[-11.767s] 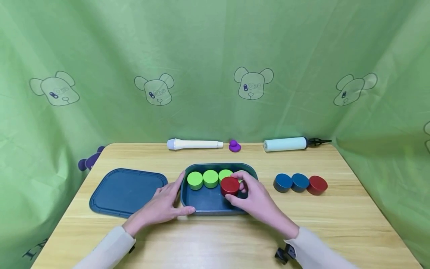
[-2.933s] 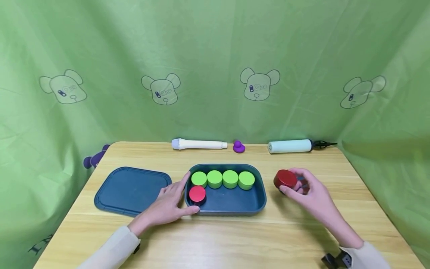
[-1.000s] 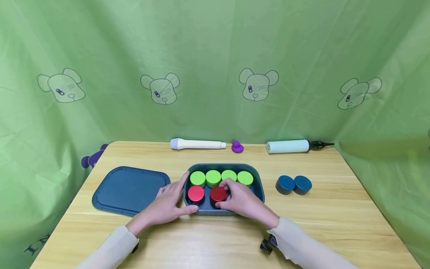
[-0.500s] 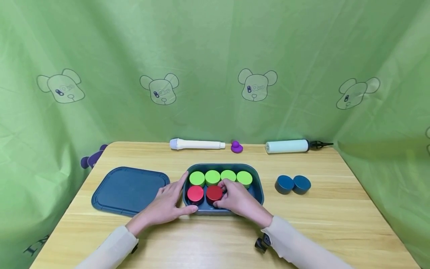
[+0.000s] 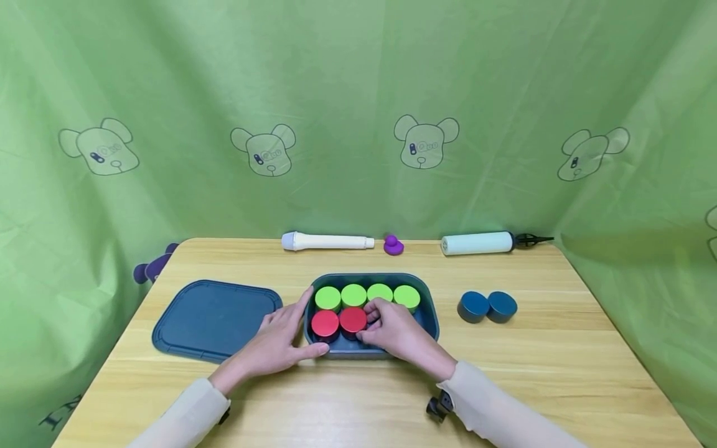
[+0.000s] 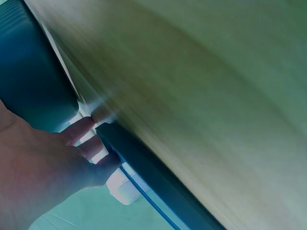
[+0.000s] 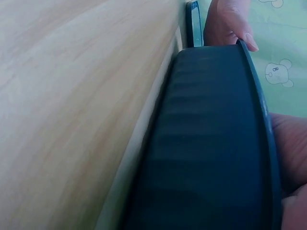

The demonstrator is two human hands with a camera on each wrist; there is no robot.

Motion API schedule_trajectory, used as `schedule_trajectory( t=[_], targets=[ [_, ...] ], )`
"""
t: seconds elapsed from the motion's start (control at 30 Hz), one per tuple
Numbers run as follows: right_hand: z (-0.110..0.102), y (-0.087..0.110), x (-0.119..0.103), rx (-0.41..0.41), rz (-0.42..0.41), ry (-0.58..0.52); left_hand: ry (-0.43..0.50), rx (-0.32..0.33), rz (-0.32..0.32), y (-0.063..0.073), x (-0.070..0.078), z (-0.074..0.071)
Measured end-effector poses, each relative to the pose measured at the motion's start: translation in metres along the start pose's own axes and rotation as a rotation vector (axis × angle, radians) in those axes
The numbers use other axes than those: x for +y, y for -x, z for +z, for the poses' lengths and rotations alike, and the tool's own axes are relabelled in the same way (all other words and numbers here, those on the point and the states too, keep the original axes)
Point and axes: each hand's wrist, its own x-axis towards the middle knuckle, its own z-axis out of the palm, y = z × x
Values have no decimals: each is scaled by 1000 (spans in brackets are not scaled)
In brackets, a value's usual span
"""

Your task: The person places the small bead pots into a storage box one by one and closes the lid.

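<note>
A dark blue box (image 5: 386,353) stands mid-table with a row of several lime green cylinders (image 5: 354,296) along its far side. In front of them, at the left end, sits a red cylinder (image 5: 325,324). My right hand (image 5: 399,331) reaches into the box and holds a second red cylinder (image 5: 353,320) by its right side, thumb in front and fingers behind. This cylinder stands upright beside the first. My left hand (image 5: 271,344) rests against the box's left end, fingers and thumb extended. In the right wrist view, the box wall (image 7: 206,134) hides the cylinders.
The flat blue lid (image 5: 215,320) lies left of the box. Two blue cylinders (image 5: 473,307) stand on the right of the table. Along the back edge lie a white microphone (image 5: 330,241), a purple duck-like toy (image 5: 393,245) and a pale blue hand pump (image 5: 477,242).
The first red cylinder went into the front left of the box. My right hand then brought the second from the right and slid it left beside the first. The left hand stays put.
</note>
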Motion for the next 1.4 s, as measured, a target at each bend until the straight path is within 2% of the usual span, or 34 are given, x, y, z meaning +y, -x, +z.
schedule_trajectory(
  t=[0.17, 0.33, 0.6, 0.7, 0.9, 1.1, 1.27, 1.4],
  targets=[
    [-4, 3, -1, 3, 23, -27, -5, -4, -4, 0, 0, 0],
    [-12, 9, -1, 8, 4, -57, -7, -3, -8, -1, -1, 1],
    [-27, 20, 8, 38, -134, -85, -9, -2, -5, -1, -2, 1],
    [-35, 24, 15, 83, -177, -103, -10, 4, 3, -1, -2, 0],
    [-56, 34, 32, 231, -242, -125, -12, 3, 3, -1, -2, 1],
    [-80, 49, 52, 345, -306, -92, -8, 1, -2, 0, -1, 0],
    [-99, 59, 71, 426, -296, -71, -5, 4, -4, 0, -1, 0],
    [-111, 68, 90, 472, -238, -96, -2, 9, 2, -1, -1, 1]
  ],
)
